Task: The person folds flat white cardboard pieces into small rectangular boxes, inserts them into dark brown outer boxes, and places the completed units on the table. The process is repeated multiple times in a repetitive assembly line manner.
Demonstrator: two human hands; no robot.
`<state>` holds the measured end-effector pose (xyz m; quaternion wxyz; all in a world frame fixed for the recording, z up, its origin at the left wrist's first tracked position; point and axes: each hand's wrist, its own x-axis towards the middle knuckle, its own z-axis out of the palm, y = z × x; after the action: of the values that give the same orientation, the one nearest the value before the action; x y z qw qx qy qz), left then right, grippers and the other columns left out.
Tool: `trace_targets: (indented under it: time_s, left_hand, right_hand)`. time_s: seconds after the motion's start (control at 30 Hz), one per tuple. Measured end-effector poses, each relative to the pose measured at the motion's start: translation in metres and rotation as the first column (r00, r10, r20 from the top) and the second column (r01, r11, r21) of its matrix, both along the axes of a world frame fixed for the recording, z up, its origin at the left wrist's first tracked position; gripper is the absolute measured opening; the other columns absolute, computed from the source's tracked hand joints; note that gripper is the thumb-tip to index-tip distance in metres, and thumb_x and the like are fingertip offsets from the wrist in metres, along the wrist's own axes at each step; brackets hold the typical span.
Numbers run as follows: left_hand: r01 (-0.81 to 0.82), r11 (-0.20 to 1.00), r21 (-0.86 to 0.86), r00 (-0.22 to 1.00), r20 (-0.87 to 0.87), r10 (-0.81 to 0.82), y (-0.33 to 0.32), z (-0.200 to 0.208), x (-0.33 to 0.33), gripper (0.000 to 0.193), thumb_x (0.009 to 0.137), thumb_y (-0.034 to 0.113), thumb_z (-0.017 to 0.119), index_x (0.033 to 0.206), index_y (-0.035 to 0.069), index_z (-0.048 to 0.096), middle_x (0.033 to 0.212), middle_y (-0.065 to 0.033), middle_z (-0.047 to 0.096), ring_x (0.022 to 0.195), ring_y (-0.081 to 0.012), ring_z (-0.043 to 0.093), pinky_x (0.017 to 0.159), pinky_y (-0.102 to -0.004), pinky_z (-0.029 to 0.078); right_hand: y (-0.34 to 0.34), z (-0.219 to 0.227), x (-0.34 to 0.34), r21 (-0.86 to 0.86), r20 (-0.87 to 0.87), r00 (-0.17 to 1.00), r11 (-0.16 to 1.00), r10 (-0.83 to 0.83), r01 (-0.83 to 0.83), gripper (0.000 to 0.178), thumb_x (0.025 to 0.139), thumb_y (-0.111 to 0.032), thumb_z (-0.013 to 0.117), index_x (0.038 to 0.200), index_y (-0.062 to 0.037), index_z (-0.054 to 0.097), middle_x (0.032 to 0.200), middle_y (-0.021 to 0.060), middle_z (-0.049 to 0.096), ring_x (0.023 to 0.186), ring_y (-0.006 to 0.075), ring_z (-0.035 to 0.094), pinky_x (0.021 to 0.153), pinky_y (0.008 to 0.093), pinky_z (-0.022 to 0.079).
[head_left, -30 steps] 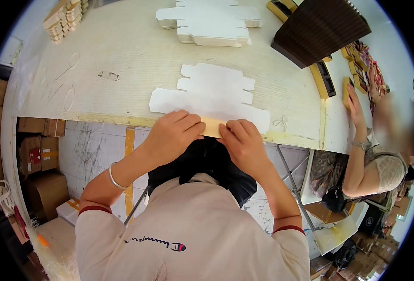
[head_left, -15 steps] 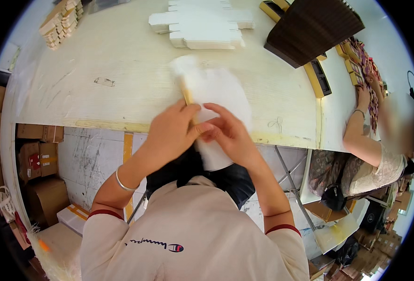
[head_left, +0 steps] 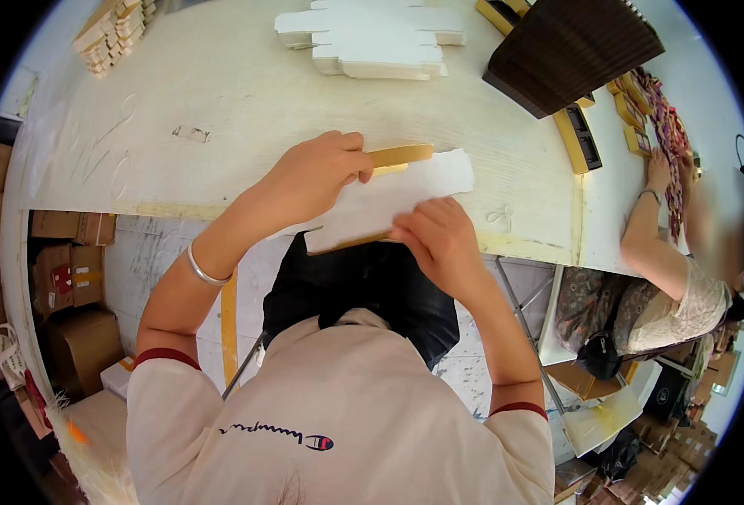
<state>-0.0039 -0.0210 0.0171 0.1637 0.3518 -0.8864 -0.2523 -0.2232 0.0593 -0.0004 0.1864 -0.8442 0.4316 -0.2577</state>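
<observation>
A flat cardboard box blank (head_left: 370,206), white inside with gold on its folded-up edges, lies across the table's front edge. My left hand (head_left: 325,172) is closed on its far side, gripping a raised gold flap (head_left: 401,155) between thumb and fingers. My right hand (head_left: 441,244) is closed over the near edge of the same blank, its fingers bent and slightly blurred. Part of the blank's left end reaches over my lap. Beyond it on the table sits a stack of white box blanks (head_left: 380,42).
A tall stack of dark brown trays (head_left: 570,55) stands at the far right, beside a gold box with a black insert (head_left: 577,139). Small pale folded pieces (head_left: 115,38) are piled at far left. A co-worker (head_left: 675,278) sits at the right. Cartons (head_left: 69,273) fill the space under the table's left.
The blank has turned from upright in front of me to lying crosswise, and its gold edges are now folded up. My left hand moved away from me; my right hand shifted right, and the hands parted.
</observation>
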Motion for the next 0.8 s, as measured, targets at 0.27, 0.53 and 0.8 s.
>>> trace_targets:
  time_s: [0.27,0.53,0.8]
  left_hand:
    - [-0.003,1.0,0.02,0.999,-0.047,0.004,0.0,-0.004,0.008,0.007,0.082,-0.001,0.06,0.084,0.005,0.061,0.088,-0.0058,0.055,0.083,-0.0257,0.054,0.073,-0.0357,0.046]
    - [0.04,0.999,-0.034,0.999,0.031,-0.039,0.018,0.013,0.006,0.016,0.079,0.014,0.07,0.088,0.004,0.063,0.094,-0.0079,0.056,0.089,-0.0277,0.052,0.077,-0.037,0.046]
    - [-0.022,0.994,-0.109,0.999,0.04,0.026,0.034,0.002,0.006,0.021,0.076,0.015,0.072,0.089,0.002,0.063,0.104,-0.0077,0.054,0.092,-0.0292,0.049,0.083,-0.0364,0.044]
  right_hand:
    - [-0.004,-0.007,0.014,-0.393,-0.119,0.992,0.915,0.048,-0.091,0.022,0.075,-0.01,0.068,0.094,-0.0037,0.06,0.104,0.01,0.056,0.097,0.0244,0.055,0.081,0.0343,0.045]
    - [-0.005,0.006,0.017,-0.122,-0.097,0.991,0.987,0.094,-0.105,0.014,0.074,-0.01,0.066,0.085,-0.003,0.062,0.09,0.0076,0.057,0.09,0.0255,0.056,0.074,0.0353,0.046]
    - [-0.048,0.023,0.009,0.122,-0.092,0.993,0.99,0.077,-0.066,0.009,0.079,-0.013,0.066,0.08,-0.0049,0.062,0.091,0.0104,0.063,0.086,0.031,0.059,0.074,0.0402,0.048]
